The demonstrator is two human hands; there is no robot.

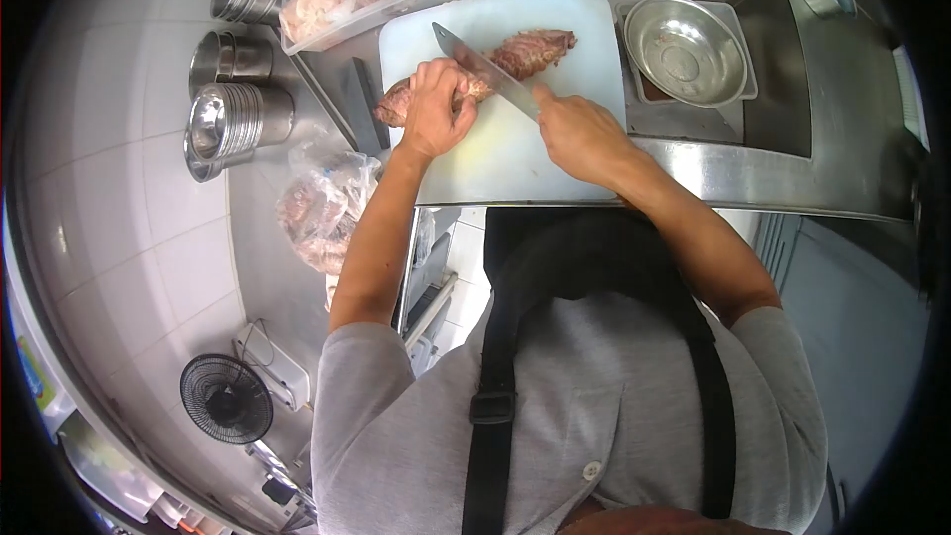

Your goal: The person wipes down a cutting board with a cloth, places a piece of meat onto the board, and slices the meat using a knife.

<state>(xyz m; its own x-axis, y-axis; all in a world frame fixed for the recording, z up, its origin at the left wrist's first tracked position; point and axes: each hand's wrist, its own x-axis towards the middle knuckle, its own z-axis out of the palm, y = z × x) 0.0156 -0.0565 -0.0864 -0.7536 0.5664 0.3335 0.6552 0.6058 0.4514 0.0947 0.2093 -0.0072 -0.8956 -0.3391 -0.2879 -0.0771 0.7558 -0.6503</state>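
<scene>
A long piece of browned meat (535, 52) lies slantwise across a white cutting board (555, 159). My left hand (436, 104) presses on the nearer left part of the meat, its fingers curled over the top. In my right hand (580, 139) is the handle of a kitchen knife (483, 69). The blade crosses the meat just right of my left fingers, its tip pointing to the upper left. Whether the edge has gone into the meat, I cannot tell. My fingers hide part of the meat and most of the knife handle.
Left of the board stands a plastic tub (371, 15) with bagged meat. Stacked metal containers (238, 124) line the wall, and a bag of meat (327, 208) lies near my left forearm. A steel bowl (686, 52) sits in the sink (778, 69) at right.
</scene>
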